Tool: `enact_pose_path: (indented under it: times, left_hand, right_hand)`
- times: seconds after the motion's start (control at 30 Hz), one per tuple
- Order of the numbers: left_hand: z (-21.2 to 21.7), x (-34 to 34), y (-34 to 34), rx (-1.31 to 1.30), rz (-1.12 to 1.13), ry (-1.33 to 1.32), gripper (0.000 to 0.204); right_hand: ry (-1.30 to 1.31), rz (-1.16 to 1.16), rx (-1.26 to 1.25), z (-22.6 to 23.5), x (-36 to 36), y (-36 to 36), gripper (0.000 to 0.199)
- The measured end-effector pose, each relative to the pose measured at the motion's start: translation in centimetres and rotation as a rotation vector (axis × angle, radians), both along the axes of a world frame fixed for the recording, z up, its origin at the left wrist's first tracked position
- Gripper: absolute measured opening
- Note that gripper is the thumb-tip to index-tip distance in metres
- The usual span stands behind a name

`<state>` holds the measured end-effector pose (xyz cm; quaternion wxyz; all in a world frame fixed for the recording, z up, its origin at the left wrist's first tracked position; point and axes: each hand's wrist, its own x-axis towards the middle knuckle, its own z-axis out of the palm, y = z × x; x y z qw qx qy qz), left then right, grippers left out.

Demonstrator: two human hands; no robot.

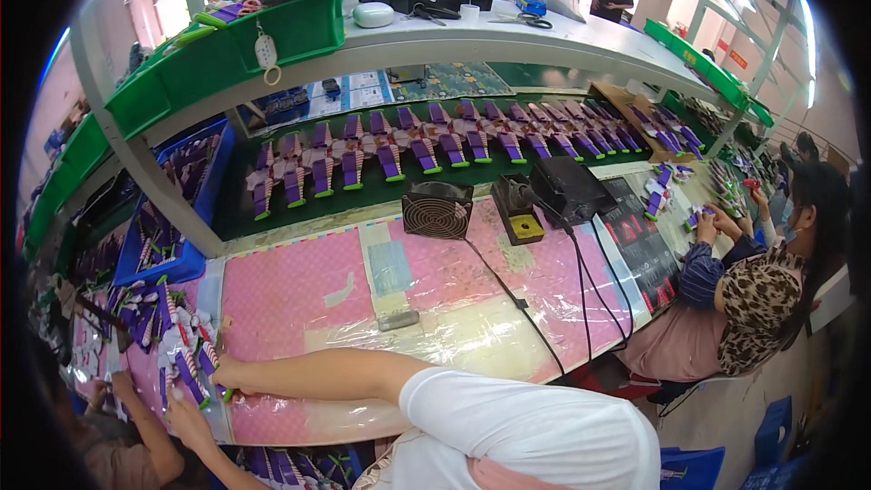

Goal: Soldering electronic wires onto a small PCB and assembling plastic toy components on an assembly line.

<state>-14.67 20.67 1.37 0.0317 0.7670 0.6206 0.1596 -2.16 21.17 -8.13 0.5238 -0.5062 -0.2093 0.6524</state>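
Note:
At the left end of the bench, both my hands are at a winged toy part (186,363) with a white middle, purple wings, red-and-white striped edges and green tips. My right hand (233,374), its arm stretched leftward across the bench, is closed on a wing near a green tip. My left hand (186,419) comes up from the lower edge and pinches a purple wing on the near side. The fingertips of both hands are partly hidden. Just behind lies a pile of similar purple toy parts (141,319).
A blue bin (186,263) of purple parts stands behind the pile. A small fan (437,210), a soldering-iron stand (519,213) and a black box (572,189) with cables sit mid-bench. Winged toys (390,159) line the back. Co-workers' hands are at far left (122,386) and right (717,222).

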Motion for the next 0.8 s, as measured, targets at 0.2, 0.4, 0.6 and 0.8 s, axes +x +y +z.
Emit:
enact_pose_path:
  times: [0.2,0.4,0.6,0.8]
  left_hand:
    - [-6.3,-1.7,7.8,-0.148,-0.421,-0.668,0.061]
    - [-6.0,0.3,-1.1,-0.541,-0.316,-1.260,0.053]
    - [-2.7,4.5,-6.4,-0.616,-0.625,-1.045,0.054]
    - [-6.8,7.7,-4.4,0.000,-0.689,-0.513,0.045]
  right_hand:
    - [-0.139,-0.143,0.186,4.3,0.5,-3.5,0.012]
    - [-0.354,0.033,0.063,5.6,8.3,-17.6,0.014]
    - [-0.485,0.457,-0.082,11.4,18.0,-41.2,0.044]
    - [-0.819,0.664,-0.124,11.3,18.2,-44.2,0.043]
